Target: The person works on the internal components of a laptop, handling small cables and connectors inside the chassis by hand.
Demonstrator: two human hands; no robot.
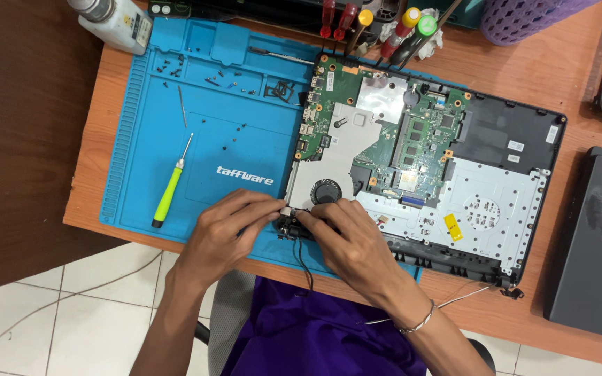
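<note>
An opened laptop base point(517, 139) lies on a blue work mat point(210, 104), its green motherboard point(419, 132), silver heat shield and black fan point(327, 191) exposed. My left hand point(228, 226) and my right hand point(346, 237) meet at the laptop's near left corner. Both pinch a small black part with a white connector point(288, 217). A thin black cable point(303, 261) hangs from it over the table edge. My right wrist wears a thin bracelet point(419, 322).
A green-handled screwdriver point(170, 186) and several loose screws point(231, 132) lie on the mat. More screwdrivers point(364, 24) stand at the back, with a white bottle point(116, 21) at the far left and a purple basket point(517, 17). A dark laptop cover point(597, 244) lies right.
</note>
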